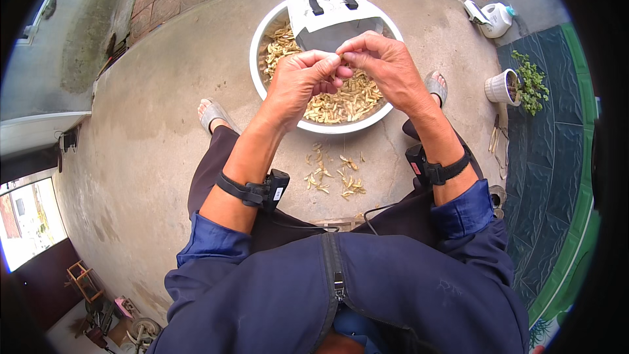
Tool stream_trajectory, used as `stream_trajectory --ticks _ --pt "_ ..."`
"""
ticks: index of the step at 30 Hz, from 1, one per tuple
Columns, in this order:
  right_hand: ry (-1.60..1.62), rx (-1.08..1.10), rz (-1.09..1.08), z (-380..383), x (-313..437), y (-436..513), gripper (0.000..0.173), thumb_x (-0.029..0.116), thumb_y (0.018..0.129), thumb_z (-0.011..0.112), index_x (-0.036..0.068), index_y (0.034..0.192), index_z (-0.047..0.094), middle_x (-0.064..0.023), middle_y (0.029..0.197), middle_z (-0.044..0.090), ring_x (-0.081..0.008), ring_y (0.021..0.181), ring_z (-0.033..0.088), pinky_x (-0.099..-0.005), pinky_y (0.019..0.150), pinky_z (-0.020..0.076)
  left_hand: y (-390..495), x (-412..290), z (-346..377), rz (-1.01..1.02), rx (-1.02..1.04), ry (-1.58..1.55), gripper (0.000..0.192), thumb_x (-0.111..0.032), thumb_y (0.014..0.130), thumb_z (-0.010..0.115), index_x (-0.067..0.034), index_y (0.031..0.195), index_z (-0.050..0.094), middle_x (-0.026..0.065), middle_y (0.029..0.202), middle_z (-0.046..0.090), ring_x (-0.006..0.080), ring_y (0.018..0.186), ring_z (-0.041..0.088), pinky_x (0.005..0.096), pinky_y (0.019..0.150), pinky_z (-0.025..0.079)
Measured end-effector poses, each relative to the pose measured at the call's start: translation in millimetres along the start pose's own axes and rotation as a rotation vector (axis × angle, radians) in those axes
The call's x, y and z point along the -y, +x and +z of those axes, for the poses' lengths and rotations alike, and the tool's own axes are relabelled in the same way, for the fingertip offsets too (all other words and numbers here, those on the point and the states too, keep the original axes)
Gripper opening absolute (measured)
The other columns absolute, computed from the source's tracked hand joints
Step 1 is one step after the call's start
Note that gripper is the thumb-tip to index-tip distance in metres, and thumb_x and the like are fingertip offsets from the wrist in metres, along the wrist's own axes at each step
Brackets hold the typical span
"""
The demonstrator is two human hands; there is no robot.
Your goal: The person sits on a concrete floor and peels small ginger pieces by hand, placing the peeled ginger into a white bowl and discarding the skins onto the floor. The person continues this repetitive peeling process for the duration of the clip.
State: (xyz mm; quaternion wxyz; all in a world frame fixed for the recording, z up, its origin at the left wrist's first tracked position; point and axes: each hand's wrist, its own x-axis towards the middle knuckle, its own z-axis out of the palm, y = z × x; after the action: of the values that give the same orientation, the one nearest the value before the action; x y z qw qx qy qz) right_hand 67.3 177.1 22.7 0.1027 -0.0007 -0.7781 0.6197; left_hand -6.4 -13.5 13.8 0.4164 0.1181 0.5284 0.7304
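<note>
Above a large round metal basin [254, 61], my left hand [307, 76] and my right hand [388, 69] meet at the fingertips. Between them they pinch a small dry pod [342, 60], mostly covered by the fingers. The basin holds a heap of yellow-brown dry pods [344, 103], which look like bean pods. Across its far side lies a white bag [307, 12] with black strap handles, its dark grey mouth facing me. What is inside the bag cannot be seen.
Loose pods and husks [351, 184] lie on the concrete floor [147, 147] between my legs. To the right are a potted plant [503, 87], pliers-like hand tools [494, 135] and a white plastic jug [497, 19]. Several items, including a small wooden frame [84, 280], stand at lower left.
</note>
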Motion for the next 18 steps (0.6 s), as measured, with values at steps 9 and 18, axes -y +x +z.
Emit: stream_trajectory --ticks 9,18 --pt "0.132 -0.085 0.218 7 11 -5 0.018 0.012 0.095 0.07 0.0 0.107 0.076 -0.0037 0.091 0.075 -0.0073 0.082 0.066 -0.0229 0.073 0.0529 0 7 4 0.2 -0.081 0.12 0.02 -0.017 0.099 0.069 0.0 0.108 0.075 0.0084 0.096 0.077 0.012 0.083 0.068 0.0265 0.078 0.055" --pt "0.145 -0.105 0.202 8 11 -7 0.019 0.014 0.095 0.071 -0.001 0.106 0.076 -0.004 0.09 0.075 -0.0072 0.08 0.066 -0.0226 0.071 0.053 3 13 14 0.434 -0.193 0.226 0.013 -0.008 0.095 0.072 0.001 0.104 0.077 0.007 0.091 0.076 0.0108 0.081 0.069 0.0245 0.074 0.055"
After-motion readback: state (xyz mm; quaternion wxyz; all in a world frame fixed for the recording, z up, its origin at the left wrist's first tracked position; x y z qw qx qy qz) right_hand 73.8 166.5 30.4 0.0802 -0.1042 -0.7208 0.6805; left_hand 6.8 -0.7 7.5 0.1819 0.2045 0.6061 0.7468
